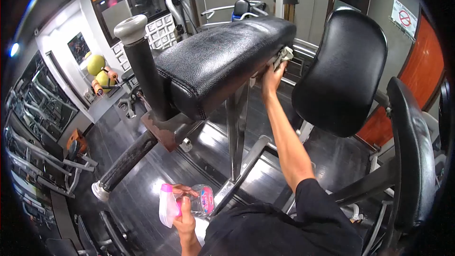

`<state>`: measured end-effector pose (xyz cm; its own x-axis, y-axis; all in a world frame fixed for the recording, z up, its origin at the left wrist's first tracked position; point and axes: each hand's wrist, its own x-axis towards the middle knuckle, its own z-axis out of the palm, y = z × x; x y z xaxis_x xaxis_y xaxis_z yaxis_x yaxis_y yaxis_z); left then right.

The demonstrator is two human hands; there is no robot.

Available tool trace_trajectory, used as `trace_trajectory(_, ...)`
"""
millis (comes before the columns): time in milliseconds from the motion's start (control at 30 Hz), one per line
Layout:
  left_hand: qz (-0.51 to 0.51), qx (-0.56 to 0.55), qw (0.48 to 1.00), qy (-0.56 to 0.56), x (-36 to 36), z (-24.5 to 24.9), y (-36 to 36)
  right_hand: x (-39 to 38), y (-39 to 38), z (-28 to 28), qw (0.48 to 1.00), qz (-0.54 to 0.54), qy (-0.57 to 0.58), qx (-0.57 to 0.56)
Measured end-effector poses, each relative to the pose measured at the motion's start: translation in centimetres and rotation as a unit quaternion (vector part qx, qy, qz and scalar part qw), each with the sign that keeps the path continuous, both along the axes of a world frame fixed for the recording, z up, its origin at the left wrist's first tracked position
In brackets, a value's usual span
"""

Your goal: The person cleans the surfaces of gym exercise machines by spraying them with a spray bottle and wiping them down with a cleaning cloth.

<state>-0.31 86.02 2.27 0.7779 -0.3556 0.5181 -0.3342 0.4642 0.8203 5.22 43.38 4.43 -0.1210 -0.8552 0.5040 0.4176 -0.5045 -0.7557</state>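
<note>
Reaching forward, the right hand (271, 78) clamped its fingers on a cloth (283, 56) at the pad (222, 57)'s far end (left hand (186, 220) well apart, fingers closed round a spray bottle (201, 201)).

Black backrest (341, 71), yellow balls (98, 68) (left).

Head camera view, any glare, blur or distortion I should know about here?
Head view: heavy fisheye bending, black corners; glare patches on the glossy floor; right hand with cloth at the pad is sharp; left hand and its spray bottle partly washed out.
</note>
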Motion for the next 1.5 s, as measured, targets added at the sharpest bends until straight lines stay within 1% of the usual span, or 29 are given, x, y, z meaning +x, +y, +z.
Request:
trace_trajectory(67, 0.016, 0.003, 1.0, 0.012, 0.0, -0.4, -0.4, -0.8, 4.9, 0.1, 0.999, 0.029, 0.005, 0.02)
trace_trajectory(133, 0.028, 0.01, 0.999, 0.025, -0.5, -0.5, -0.8, -1.1, 9.4, -1.3, 0.997, 0.02, 0.047, -0.065)
trace_trajectory(167, 0.019, -0.017, 1.0, 0.019, -0.7, -0.2, -1.0, -1.2, 12.3, -1.6, 0.996, 0.059, 0.02, -0.057)
trace_trajectory(200, 0.008, -0.044, 0.999, 0.012, -1.0, 0.2, -1.3, -1.5, 14.5, -2.6, 0.99, 0.092, 0.025, -0.101)
trace_trajectory(233, 0.011, -0.041, 0.999, 0.008, -1.7, 1.4, -1.6, -2.7, 17.2, -0.9, 0.988, 0.088, 0.09, -0.088)
trace_trajectory(267, 0.006, -0.037, 0.999, 0.007, -2.2, 2.0, -1.6, -3.0, 19.1, -1.4, 0.986, 0.109, 0.097, -0.085)
trace_trajectory(300, -0.019, -0.048, 0.999, -0.001, -2.6, 2.5, -1.5, -3.3, 20.6, -1.9, 0.978, 0.124, 0.126, -0.106)
trace_trajectory(367, -0.051, -0.07, 0.996, -0.013, -3.4, 3.3, -1.5, -3.1, 23.4, -3.4, 0.967, 0.153, 0.122, -0.165)
trace_trajectory(400, -0.055, -0.065, 0.996, -0.013, -3.5, 3.4, -1.4, -2.9, 24.5, -3.6, 0.956, 0.18, 0.12, -0.2)
trace_trajectory(467, -0.096, -0.104, 0.99, -0.013, -3.9, 3.5, -1.1, -3.2, 25.3, -3.9, 0.923, 0.139, 0.101, -0.345)
trace_trajectory(500, -0.096, -0.097, 0.991, -0.012, -4.2, 3.8, -1.0, -3.8, 25.4, -3.4, 0.924, 0.138, 0.102, -0.341)
trace_trajectory(567, -0.107, -0.091, 0.99, -0.022, -4.3, 3.9, -1.0, -5.0, 24.7, -2.6, 0.873, 0.205, 0.166, -0.41)
trace_trajectory(600, -0.117, -0.09, 0.989, -0.034, -4.4, 3.9, -1.0, -5.1, 23.9, -2.9, 0.874, 0.205, 0.166, -0.408)
trace_trajectory(667, -0.11, -0.065, 0.991, -0.029, -4.6, 4.0, -1.0, -5.1, 22.2, -3.8, 0.864, 0.177, 0.121, -0.455)
trace_trajectory(700, -0.103, -0.042, 0.994, -0.024, -4.8, 3.9, -0.9, -5.3, 21.8, -3.9, 0.885, 0.175, 0.091, -0.422)
trace_trajectory(733, -0.099, -0.041, 0.994, -0.024, -4.9, 3.9, -0.9, -5.1, 21.7, -4.9, 0.911, 0.128, 0.066, -0.387)
trace_trajectory(800, -0.087, -0.022, 0.996, -0.021, -5.0, 3.8, -0.6, -4.6, 21.9, -5.4, 0.953, 0.087, 0.017, -0.289)
trace_trajectory(833, -0.085, -0.019, 0.996, -0.022, -4.9, 3.6, -0.3, -4.4, 22.0, -5.5, 0.957, 0.071, 0.045, -0.278)
trace_trajectory(867, -0.074, -0.019, 0.997, -0.022, -5.0, 3.4, 0.0, -4.3, 22.1, -5.5, 0.956, 0.082, 0.042, -0.278)
trace_trajectory(933, -0.087, -0.032, 0.996, -0.016, -5.0, 3.2, 0.7, -4.2, 22.6, -2.3, 0.906, 0.049, -0.014, -0.421)
trace_trajectory(967, -0.084, -0.031, 0.996, -0.018, -4.9, 2.9, 1.1, -4.0, 23.1, -0.7, 0.882, 0.047, -0.019, -0.468)
trace_trajectory(1000, -0.077, -0.03, 0.996, -0.018, -4.9, 2.9, 1.4, -4.2, 23.9, 1.1, 0.858, 0.073, -0.011, -0.509)
trace_trajectory(1033, -0.072, -0.029, 0.997, -0.024, -4.8, 2.8, 1.7, -4.0, 25.1, 2.7, 0.84, 0.049, 0.029, -0.54)
trace_trajectory(1100, -0.062, -0.03, 0.997, -0.03, -4.6, 2.9, 2.0, -4.0, 27.1, 6.4, 0.812, 0.096, 0.139, -0.559)
trace_trajectory(1133, -0.062, -0.032, 0.997, -0.037, -4.5, 3.0, 2.0, -3.3, 28.2, 7.2, 0.816, 0.1, 0.209, -0.53)
trace_trajectory(1200, -0.058, -0.034, 0.997, -0.045, -4.4, 3.1, 2.2, -2.5, 29.1, 7.5, 0.832, 0.103, 0.227, -0.495)
trace_trajectory(1300, -0.042, -0.014, 0.998, -0.048, -4.3, 3.1, 2.5, -3.5, 29.2, 7.3, 0.835, 0.09, 0.24, -0.486)
trace_trajectory(1400, -0.034, 0.007, 0.998, -0.045, -4.1, 2.6, 3.0, -4.1, 28.9, 6.2, 0.853, 0.066, 0.211, -0.474)
trace_trajectory(1500, -0.047, -0.02, 0.998, -0.022, -4.1, 2.4, 3.3, -4.8, 28.4, 5.7, 0.861, 0.069, 0.189, -0.467)
